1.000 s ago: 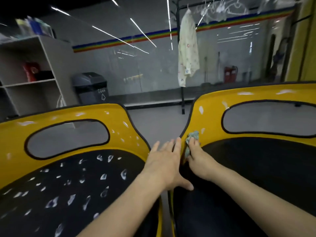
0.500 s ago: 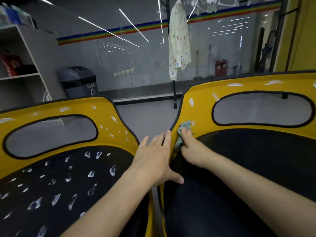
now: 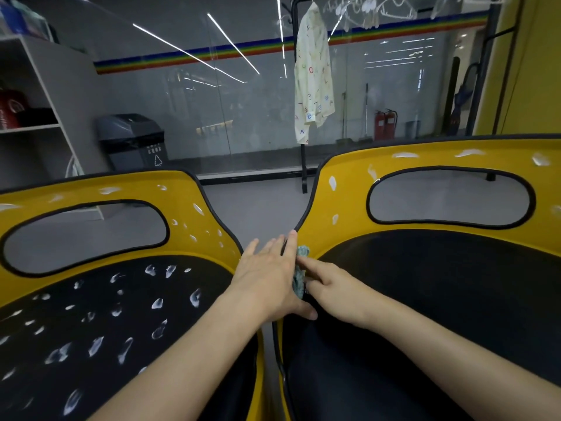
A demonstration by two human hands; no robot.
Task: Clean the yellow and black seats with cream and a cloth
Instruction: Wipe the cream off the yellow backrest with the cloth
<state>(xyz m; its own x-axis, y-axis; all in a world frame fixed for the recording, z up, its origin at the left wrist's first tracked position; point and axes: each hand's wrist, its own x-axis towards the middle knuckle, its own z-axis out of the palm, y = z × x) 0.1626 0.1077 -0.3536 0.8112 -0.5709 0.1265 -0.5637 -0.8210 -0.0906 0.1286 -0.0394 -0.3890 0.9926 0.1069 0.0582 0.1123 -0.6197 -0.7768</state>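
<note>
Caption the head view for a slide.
The right hand holds a cloth against the edge of the right seat, the left hand flat beside it; cream dots the left seat.

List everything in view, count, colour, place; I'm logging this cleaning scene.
left seat: one, yellow and black, front left
right seat: one, yellow and black, front right
cream dabs: many, white, left pad, both backs
cloth: one, teal, right seat's left edge
bin: one, grey, behind left seat
shelf: one, white, far left
shirt: one, cream, hanging behind
fire extinguishers: two, red, far back
left hand: one, flat on right seat's edge
right hand: one, holding cloth
</note>
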